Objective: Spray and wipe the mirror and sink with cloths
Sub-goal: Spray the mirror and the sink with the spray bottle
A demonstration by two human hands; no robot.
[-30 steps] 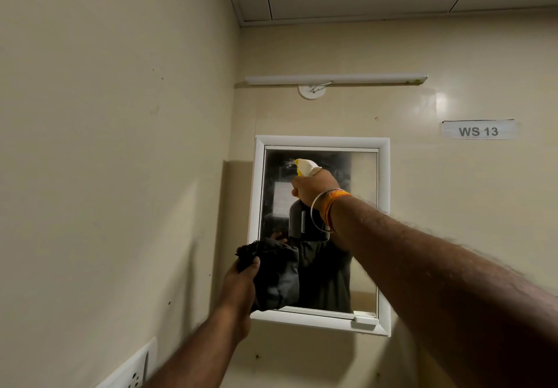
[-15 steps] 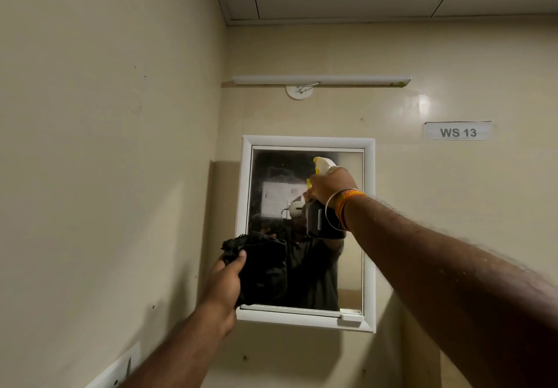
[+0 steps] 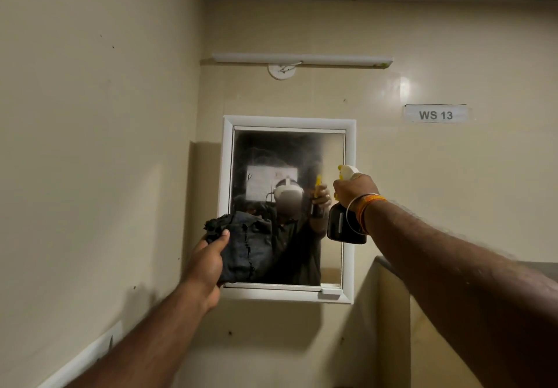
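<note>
Head view. Right hand (image 3: 353, 188) grips the neck of a spray bottle (image 3: 344, 224), fingers curled round the trigger area. Bottle body dark, head white with yellow nozzle, nozzle aimed at the mirror (image 3: 287, 158). Contents can't be told, the body is too dark. Bottle is upright, in front of the mirror's right edge, about mid-height, near the glass; contact can't be told. A faint haze shows on the upper right glass by the nozzle.

Left hand (image 3: 208, 260) grasps a dark bunched cloth (image 3: 247, 245), thumb on top, fingers under. Cloth sits over the mirror's lower left corner and overlaps the white frame (image 3: 350, 206); whether it touches the glass can't be told. Hands are apart, cloth lower left, bottle upper right, mirror between and behind both.

Orange band (image 3: 367, 209) and thin bangle on right wrist. Mirror hangs on the back wall under a tube light (image 3: 302, 58). Label (image 3: 436, 114) reading "WS 13" to the right of the mirror. Reflection shows the person with the bottle.
</note>
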